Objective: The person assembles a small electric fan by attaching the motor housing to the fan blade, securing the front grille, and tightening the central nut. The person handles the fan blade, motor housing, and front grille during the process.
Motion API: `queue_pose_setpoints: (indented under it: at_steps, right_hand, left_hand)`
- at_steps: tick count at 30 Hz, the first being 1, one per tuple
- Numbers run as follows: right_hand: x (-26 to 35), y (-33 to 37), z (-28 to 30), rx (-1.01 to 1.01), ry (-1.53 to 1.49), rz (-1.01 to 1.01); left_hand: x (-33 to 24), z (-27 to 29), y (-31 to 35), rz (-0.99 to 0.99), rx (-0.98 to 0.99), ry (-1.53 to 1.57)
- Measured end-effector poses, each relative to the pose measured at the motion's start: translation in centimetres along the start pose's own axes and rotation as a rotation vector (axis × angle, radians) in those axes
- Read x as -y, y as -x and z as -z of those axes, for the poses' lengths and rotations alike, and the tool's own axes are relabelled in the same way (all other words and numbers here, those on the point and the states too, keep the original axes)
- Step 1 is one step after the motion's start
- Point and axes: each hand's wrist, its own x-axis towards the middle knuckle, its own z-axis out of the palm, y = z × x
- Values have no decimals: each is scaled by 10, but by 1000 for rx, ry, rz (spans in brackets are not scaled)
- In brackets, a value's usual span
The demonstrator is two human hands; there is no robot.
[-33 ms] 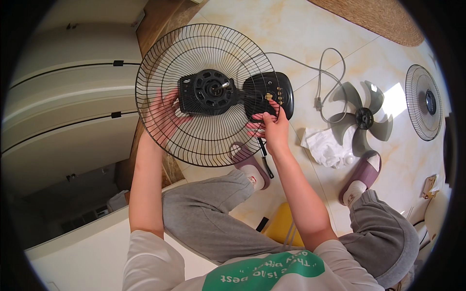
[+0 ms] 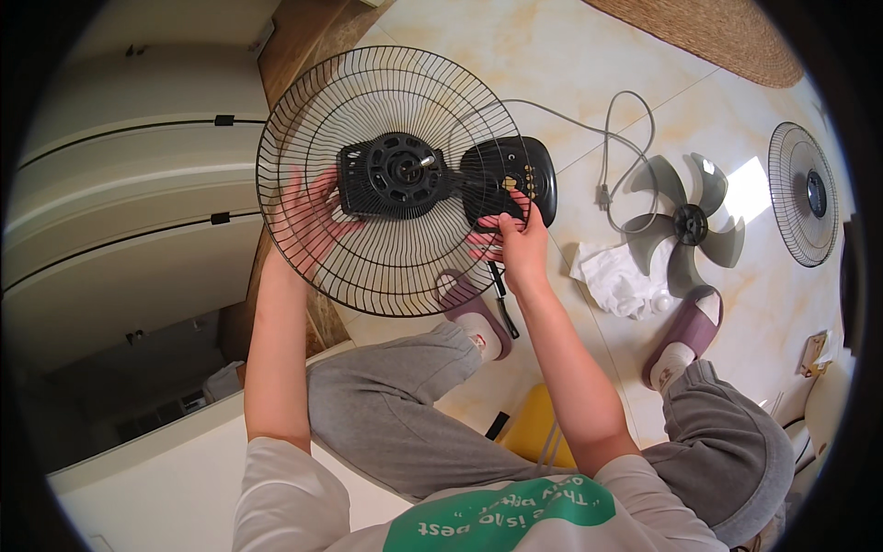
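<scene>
Trousers, grey [image 2: 395,373], lie nearest, with a yellow object [image 2: 532,425] partly hidden beside them. Beyond, the right hand [image 2: 521,247] pinches the rim of the wire guard [image 2: 391,276], thumb in front, fingers behind. The left hand [image 2: 311,219] is behind the wires, beside the motor housing [image 2: 384,195] (whether it grips or merely steadies, I cannot tell). The guard stands before the housing, its edge overlapping the black base [image 2: 537,170]; the shaft [image 2: 426,162] is bare. Almost nothing has changed since the previous picture, so the work seems at a steady hold. Farther off lie white cloth [image 2: 614,281], the grey blades [image 2: 690,224], a second guard [image 2: 816,195] and a woven mat [image 2: 717,37].
</scene>
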Motion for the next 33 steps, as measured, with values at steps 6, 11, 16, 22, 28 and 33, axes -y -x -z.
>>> queue_pose_setpoints:
  at_steps: [6, 11, 16, 22, 28, 33]
  right_hand:
    - [8, -2, 1, -51, 86, 5]
    - [9, -14, 6, -72, 183, 34]
    - [-2, -13, 11, -79, 247, -1]
    - [-1, -14, 11, -52, 257, 59]
    - [8, -11, 8, -46, 145, 38]
    - [11, -16, 7, -26, 133, 25]
  left_hand:
    - [-27, -3, 12, 95, 188, 349]
    - [-34, -14, 23, 112, 193, 409]
    - [-39, -27, 22, 114, 163, 360]
    - [-36, -28, 25, 52, 46, 212]
    - [-35, -14, 22, 122, 155, 372]
    - [-34, -12, 25, 123, 136, 332]
